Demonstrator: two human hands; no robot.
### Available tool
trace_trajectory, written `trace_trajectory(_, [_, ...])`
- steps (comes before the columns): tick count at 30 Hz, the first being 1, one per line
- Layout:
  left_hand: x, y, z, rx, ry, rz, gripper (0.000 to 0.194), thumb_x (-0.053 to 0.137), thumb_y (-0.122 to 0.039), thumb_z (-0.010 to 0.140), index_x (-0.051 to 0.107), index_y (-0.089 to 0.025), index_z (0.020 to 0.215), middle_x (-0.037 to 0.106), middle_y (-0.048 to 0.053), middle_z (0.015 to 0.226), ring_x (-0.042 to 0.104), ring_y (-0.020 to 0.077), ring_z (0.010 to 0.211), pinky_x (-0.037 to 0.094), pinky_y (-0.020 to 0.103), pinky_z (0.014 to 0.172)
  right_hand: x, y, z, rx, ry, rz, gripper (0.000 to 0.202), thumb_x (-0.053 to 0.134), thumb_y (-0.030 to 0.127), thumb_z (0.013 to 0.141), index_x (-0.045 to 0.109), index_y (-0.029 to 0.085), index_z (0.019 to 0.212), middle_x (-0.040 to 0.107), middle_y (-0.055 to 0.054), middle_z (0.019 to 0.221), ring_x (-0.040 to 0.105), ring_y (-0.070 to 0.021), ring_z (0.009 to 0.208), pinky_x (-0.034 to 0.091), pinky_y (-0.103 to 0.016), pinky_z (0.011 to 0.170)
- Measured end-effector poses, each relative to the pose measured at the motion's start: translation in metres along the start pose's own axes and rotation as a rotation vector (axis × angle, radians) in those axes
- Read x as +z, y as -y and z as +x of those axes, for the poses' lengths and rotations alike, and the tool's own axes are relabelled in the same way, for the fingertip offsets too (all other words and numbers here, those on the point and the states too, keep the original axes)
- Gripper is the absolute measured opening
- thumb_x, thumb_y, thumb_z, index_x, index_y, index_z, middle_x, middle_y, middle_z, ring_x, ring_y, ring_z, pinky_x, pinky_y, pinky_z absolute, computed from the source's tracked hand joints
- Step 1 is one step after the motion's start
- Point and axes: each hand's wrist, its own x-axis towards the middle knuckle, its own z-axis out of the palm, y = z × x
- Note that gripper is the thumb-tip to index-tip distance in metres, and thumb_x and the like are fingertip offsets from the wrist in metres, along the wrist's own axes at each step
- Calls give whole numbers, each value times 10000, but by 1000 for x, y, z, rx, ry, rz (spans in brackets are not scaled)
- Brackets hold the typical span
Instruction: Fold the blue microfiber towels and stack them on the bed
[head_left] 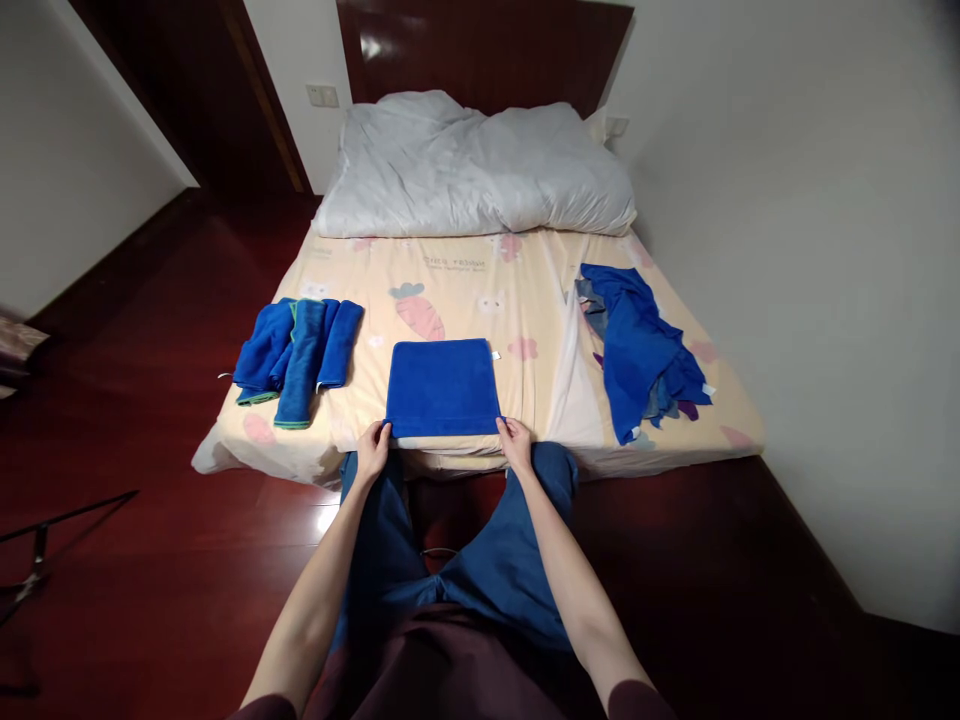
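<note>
A blue towel (442, 385) lies flat on the bed in front of me, with a narrow fold along its near edge and a small white tag on its right side. My left hand (373, 452) pinches the near left corner between thumb and fingers. At the near right corner, my right hand (515, 445) grips the same towel in a similar pinch. To the left lie several rolled or folded blue towels (341, 345), one of them with green edging (301, 365). On the right is a loose heap of blue cloths (637, 340) with some grey and purple pieces underneath.
The bed (465, 285) has a cream sheet printed with carrots and rabbits. A bunched white quilt (480, 165) lies against the dark headboard (480, 50). A black stand leg (37, 560) is on the red wooden floor (187, 560) at left. A white wall (825, 250) borders the right.
</note>
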Motion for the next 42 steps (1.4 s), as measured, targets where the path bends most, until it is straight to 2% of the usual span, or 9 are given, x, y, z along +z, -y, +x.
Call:
trace_trajectory(5, [3, -1, 0, -3, -52, -24, 392, 503, -553, 940, 657, -193, 914, 684, 71, 873, 633, 224, 802, 492, 341, 760, -1, 2, -3, 7, 40, 61, 501, 693, 649, 765, 685, 175, 926, 670, -49, 701, 629, -198, 627, 505, -287, 516])
trace_trajectory(11, [5, -3, -1, -45, -44, -24, 426, 456, -573, 961, 655, -197, 934, 677, 54, 848, 625, 215, 790, 498, 325, 749, -2, -4, 0, 39, 6, -68, 496, 551, 635, 877, 648, 172, 1023, 632, -34, 708, 579, -180, 600, 484, -284, 514])
trace_trajectory(16, [4, -3, -1, -59, -46, 18, 448, 449, -589, 964, 662, -196, 932, 673, 38, 812, 623, 208, 764, 500, 313, 733, -1, -7, 6, -35, 19, -199, 461, 458, 631, 928, 629, 203, 920, 626, -32, 714, 587, -184, 673, 492, -285, 646])
trace_trajectory(21, [6, -5, 1, -68, -43, -12, 446, 466, -587, 960, 668, -191, 926, 700, 50, 853, 660, 219, 788, 515, 317, 753, 1, -8, 11, -47, 22, -153, 474, 464, 653, 913, 613, 206, 871, 662, -53, 764, 614, -193, 705, 496, -291, 676])
trace_trajectory(28, [7, -6, 2, -78, -97, -61, 447, 486, -582, 953, 687, -184, 973, 724, 69, 895, 692, 233, 820, 527, 322, 763, 0, -6, 11, -21, -12, -99, 523, 517, 685, 861, 645, 179, 850, 702, -95, 755, 656, -218, 721, 527, -307, 657])
trace_trajectory(35, [1, 0, 1, -79, -63, -2, 440, 512, -593, 938, 694, -193, 914, 722, 65, 825, 687, 232, 761, 521, 319, 711, 3, -12, 17, 10, -27, -109, 550, 576, 731, 793, 655, 187, 781, 733, -117, 740, 683, -233, 687, 549, -325, 655])
trace_trajectory(39, [1, 3, 0, -73, -138, 24, 429, 526, -585, 929, 703, -194, 935, 739, 86, 910, 686, 234, 794, 532, 340, 756, 4, -13, 17, 22, -54, -86, 576, 609, 758, 753, 660, 186, 783, 740, -119, 735, 693, -239, 679, 551, -323, 623])
trace_trajectory(42, [2, 7, 0, -81, -149, 34, 433, 536, -584, 919, 709, -188, 941, 739, 93, 907, 678, 233, 783, 530, 346, 753, 2, -11, 15, 23, -65, -117, 590, 607, 762, 762, 680, 177, 799, 721, -103, 678, 685, -241, 659, 533, -309, 566])
